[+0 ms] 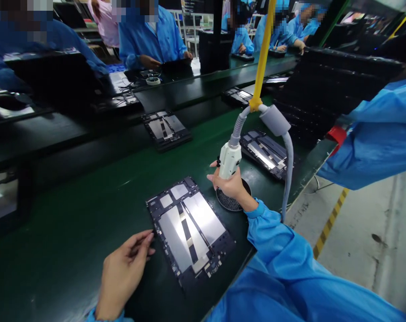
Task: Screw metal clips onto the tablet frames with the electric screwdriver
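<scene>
An opened tablet (207,214) lies on the green work surface, showing silver battery plates, black ribbon cables and a small circuit board at its near end. My left hand (124,268) is beside its left edge, thumb and fingers pressed together; whatever is between them, if anything, is hidden. In my right hand (234,183) is a white corded electric screwdriver (230,158), held upright above a round black dish (231,203) with a perforated grid. The screwdriver's tip is hidden behind my hand. From its top, a grey cable (289,170) runs down, tied to a yellow strap (265,53).
More opened tablets lie behind, one to the right (266,154) and one farther left (165,129). A tall stack of black trays (326,89) stands at the back right, near a blue sleeve (373,134). Several co-workers in blue sit across the line.
</scene>
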`<state>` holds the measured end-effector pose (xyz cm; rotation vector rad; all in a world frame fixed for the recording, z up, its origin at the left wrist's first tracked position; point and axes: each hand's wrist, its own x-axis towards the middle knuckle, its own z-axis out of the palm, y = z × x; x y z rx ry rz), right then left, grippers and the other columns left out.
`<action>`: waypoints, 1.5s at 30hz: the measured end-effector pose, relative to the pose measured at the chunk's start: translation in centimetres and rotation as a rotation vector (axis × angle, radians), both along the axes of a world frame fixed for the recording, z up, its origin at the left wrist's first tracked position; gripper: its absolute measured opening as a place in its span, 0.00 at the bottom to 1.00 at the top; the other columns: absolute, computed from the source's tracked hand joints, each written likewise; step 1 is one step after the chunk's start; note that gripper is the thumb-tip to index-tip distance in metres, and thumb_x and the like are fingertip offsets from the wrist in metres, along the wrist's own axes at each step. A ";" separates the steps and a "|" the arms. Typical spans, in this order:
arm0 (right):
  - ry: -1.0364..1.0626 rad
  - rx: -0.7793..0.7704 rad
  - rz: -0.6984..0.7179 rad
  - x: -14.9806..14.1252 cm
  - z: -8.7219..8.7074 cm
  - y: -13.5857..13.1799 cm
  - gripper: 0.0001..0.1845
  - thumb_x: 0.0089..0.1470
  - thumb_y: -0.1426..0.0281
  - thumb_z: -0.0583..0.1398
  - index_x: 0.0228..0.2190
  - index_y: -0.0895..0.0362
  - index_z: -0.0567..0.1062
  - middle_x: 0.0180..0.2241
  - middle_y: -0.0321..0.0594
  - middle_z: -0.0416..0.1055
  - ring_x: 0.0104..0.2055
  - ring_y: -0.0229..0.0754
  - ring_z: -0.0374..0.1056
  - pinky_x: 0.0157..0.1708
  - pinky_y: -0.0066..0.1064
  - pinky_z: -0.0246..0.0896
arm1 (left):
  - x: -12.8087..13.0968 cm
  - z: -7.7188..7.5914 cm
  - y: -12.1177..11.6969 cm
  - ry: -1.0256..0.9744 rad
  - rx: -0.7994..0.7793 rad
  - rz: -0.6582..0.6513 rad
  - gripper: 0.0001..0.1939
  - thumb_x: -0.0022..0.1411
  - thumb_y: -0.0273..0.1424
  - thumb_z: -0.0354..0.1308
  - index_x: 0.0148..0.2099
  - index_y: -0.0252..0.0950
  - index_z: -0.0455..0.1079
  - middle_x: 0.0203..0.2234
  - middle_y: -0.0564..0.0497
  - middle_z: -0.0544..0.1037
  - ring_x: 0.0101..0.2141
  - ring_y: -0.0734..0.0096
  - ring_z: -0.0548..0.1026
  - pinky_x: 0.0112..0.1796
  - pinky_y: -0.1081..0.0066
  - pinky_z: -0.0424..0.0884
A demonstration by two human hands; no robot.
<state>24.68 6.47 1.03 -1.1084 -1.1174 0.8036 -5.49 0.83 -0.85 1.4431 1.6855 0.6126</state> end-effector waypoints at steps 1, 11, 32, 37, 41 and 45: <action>-0.006 0.011 -0.006 0.0 0.2 -0.2 0.13 0.43 0.70 0.66 0.32 0.55 0.70 0.12 0.25 0.65 0.13 0.35 0.61 0.18 0.30 0.61 | 0.1 -0.3 -0.4 0.034 0.055 -0.008 0.25 0.51 0.53 0.59 0.41 0.39 0.75 0.29 0.49 0.81 0.29 0.63 0.79 0.32 0.68 0.75; 0.073 0.061 0.242 -9.0 5.6 -1.9 0.16 0.47 0.70 0.65 0.39 0.53 0.67 0.14 0.26 0.66 0.13 0.36 0.62 0.17 0.31 0.62 | 1.8 -0.7 -2.1 0.133 0.429 -0.141 0.13 0.65 0.37 0.52 0.39 0.38 0.76 0.32 0.49 0.80 0.30 0.70 0.75 0.32 0.72 0.69; -0.045 -0.057 0.453 -16.7 0.9 -0.1 0.15 0.47 0.72 0.64 0.39 0.54 0.69 0.16 0.26 0.65 0.17 0.36 0.64 0.19 0.30 0.62 | 2.2 -2.1 -2.7 0.139 0.580 -0.162 0.15 0.61 0.41 0.59 0.41 0.33 0.74 0.31 0.49 0.79 0.27 0.71 0.75 0.29 0.71 0.70; -0.090 -0.034 0.433 -16.6 0.9 -0.1 0.13 0.47 0.72 0.64 0.37 0.54 0.70 0.19 0.29 0.67 0.19 0.36 0.66 0.21 0.31 0.63 | 2.2 -2.1 -2.7 0.153 0.598 -0.157 0.16 0.62 0.42 0.58 0.41 0.33 0.74 0.30 0.50 0.79 0.27 0.70 0.75 0.29 0.71 0.70; -0.094 -0.029 0.439 -16.7 1.1 -0.3 0.13 0.47 0.73 0.63 0.37 0.54 0.70 0.17 0.27 0.65 0.18 0.36 0.64 0.21 0.30 0.62 | 2.1 -2.2 -2.7 0.158 0.628 -0.160 0.16 0.62 0.42 0.58 0.41 0.33 0.74 0.30 0.49 0.79 0.27 0.70 0.76 0.28 0.71 0.70; -0.111 -0.027 0.471 -16.8 1.2 -0.7 0.12 0.46 0.72 0.64 0.35 0.55 0.69 0.16 0.26 0.63 0.18 0.35 0.62 0.20 0.30 0.60 | 2.2 -1.9 -2.9 0.186 0.731 -0.150 0.13 0.63 0.39 0.58 0.40 0.32 0.73 0.30 0.48 0.79 0.29 0.69 0.77 0.30 0.71 0.71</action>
